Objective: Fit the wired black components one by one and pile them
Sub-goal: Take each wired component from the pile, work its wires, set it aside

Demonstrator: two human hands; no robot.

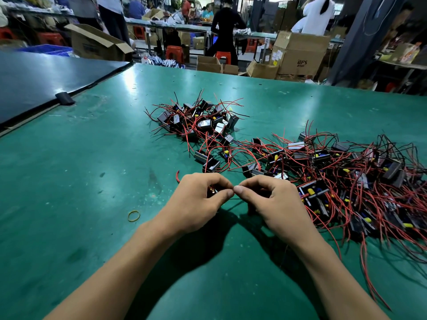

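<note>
Left hand [196, 199] fingers [213, 180] round one wired component [212, 190] (right hand [272, 202] grasp unclear); one far pile [198, 121], one right pile [346, 176].

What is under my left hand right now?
Under the left hand a sliver of a black component shows, with a red wire curling out. The hand covers the rest.

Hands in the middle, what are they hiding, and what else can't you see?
All in the head view:
- Held component: mostly covered by the left hand and right hand curled round it.
- Right heap: cut off by the right edge.
- Far pile: labels too small to read.
- Background workers: blurred.
</note>
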